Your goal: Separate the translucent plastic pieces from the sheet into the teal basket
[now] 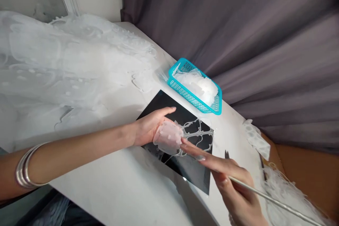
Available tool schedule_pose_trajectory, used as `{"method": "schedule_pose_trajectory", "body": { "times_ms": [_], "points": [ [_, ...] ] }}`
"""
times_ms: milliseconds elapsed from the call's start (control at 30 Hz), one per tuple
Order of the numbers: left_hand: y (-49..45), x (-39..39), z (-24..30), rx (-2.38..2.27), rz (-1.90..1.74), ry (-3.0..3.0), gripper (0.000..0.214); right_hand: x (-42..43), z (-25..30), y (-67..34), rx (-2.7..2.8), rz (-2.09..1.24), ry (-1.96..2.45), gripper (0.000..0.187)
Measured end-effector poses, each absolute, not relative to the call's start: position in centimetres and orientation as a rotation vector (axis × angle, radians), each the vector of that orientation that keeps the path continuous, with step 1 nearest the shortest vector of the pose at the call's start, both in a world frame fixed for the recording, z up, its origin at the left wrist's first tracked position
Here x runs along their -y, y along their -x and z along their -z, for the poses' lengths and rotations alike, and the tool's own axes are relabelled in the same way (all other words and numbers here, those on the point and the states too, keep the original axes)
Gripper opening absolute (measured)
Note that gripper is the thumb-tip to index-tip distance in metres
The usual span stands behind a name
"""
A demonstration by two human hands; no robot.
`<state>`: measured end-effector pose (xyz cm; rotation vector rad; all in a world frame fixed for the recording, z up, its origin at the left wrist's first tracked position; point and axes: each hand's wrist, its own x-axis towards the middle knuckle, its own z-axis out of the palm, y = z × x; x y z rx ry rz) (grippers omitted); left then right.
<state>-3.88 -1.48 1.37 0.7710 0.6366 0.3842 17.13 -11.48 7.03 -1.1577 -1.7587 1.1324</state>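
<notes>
My left hand lies over a black sheet on the white table, its fingers tucked under a piece of sheer white lace; whether they grip it is hidden. White cut-out lace trim spreads on the black sheet beside it. My right hand reaches in from the lower right. Its index finger is stretched out and touches the lace piece, while the other fingers hold a thin metal rod. Silver bangles ring my left wrist.
A turquoise plastic basket of white fabric bits stands behind the black sheet. White embroidered tulle covers the table's left part. Grey curtain hangs behind. Lace scraps and small scissors lie at the right edge.
</notes>
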Motion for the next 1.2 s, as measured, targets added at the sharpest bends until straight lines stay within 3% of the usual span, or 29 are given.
{"method": "schedule_pose_trajectory", "body": {
  "times_ms": [100, 233, 433, 667, 867, 1200],
  "points": [
    [4.4, 1.9, -1.2, -0.668, -0.400, -0.846, 0.027, 9.9, -6.6, -17.3, 1.744, -0.919, 1.280, 0.026],
    [4.4, 2.6, -1.5, -0.728, -0.391, -1.118, 0.016, 5.9, -5.5, -16.0, 1.798, -0.750, 1.572, 0.029],
    [4.1, 2.9, -0.7, -0.887, -0.488, -1.366, 0.028, 4.3, -3.9, -13.2, 1.879, -0.946, 1.477, 0.040],
    [4.9, 1.9, -1.2, -1.007, -0.786, -1.069, 0.024, 3.8, -2.3, -17.0, 1.765, -0.439, 1.624, 0.038],
    [5.2, 1.3, -2.3, -0.796, -0.793, -0.766, 0.023, 3.1, -3.6, -19.0, 1.835, -0.259, 1.747, 0.040],
    [5.2, 1.2, -2.4, -0.667, -0.730, -0.603, 0.033, 4.4, -4.4, -14.5, 1.318, -1.268, 1.307, 0.048]
  ]
}}
